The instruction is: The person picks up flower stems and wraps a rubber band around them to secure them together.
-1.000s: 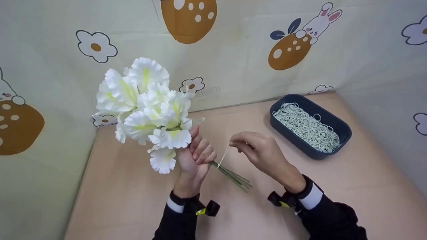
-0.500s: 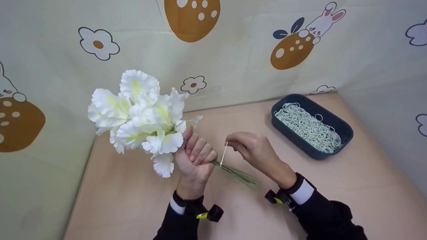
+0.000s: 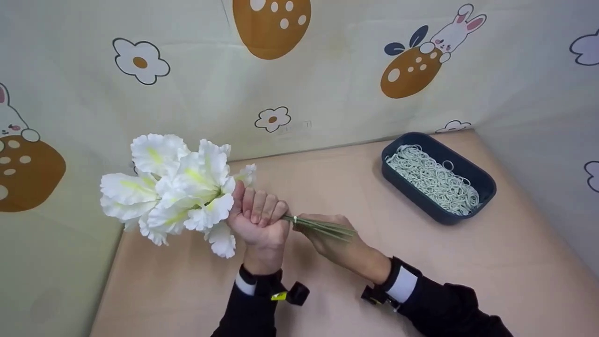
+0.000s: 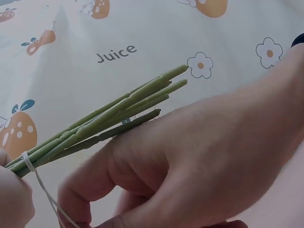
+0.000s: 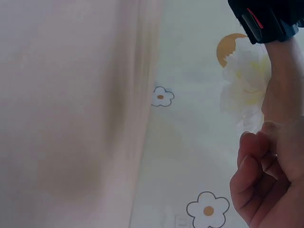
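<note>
My left hand (image 3: 262, 220) grips a bunch of white artificial flowers (image 3: 182, 187) with yellow-green streaks, held over the table with blooms to the left. Their green stems (image 4: 109, 114) stick out past the little-finger side of this fist, pointing right. A thin pale rubber band (image 4: 40, 183) is looped round the stems right beside the left hand. From there it runs stretched down to the curled fingers of my right hand (image 3: 346, 248), which pinches it. In the head view the right hand lies behind and below the stems, its fingertips hidden.
A dark blue tray (image 3: 486, 189) stands at the back right of the table (image 3: 468, 262). Many pale rubber bands (image 3: 430, 178) lie in it. A patterned cloth wall (image 3: 337, 103) rises behind the table, with more cloth at both sides.
My right hand has gone from above the stems to underneath them, drawing the rubber band down. The left hand has shifted left, and the blooms have tipped lower and leftward.
</note>
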`<action>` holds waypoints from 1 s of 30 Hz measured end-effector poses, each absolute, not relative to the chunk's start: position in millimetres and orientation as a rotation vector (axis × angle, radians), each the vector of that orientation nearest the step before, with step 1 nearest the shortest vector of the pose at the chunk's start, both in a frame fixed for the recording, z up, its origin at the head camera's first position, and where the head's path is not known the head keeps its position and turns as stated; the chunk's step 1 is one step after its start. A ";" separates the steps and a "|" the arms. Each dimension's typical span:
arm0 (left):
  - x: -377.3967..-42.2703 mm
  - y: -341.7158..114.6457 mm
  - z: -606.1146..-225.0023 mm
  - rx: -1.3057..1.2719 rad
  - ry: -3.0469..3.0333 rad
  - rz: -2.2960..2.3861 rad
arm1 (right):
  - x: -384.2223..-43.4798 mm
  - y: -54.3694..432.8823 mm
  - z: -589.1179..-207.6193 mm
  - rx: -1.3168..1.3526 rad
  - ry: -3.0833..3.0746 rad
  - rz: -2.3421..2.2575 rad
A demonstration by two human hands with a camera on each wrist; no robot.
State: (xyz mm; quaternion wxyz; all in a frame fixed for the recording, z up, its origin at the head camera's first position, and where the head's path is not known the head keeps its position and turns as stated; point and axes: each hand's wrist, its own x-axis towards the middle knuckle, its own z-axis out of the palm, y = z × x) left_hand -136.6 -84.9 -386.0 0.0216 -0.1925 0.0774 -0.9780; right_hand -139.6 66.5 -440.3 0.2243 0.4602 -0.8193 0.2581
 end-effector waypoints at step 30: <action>-145.1 -103.1 -393.6 -0.549 0.201 -2.871 | -103.6 72.9 -404.8 1.256 -2.165 0.989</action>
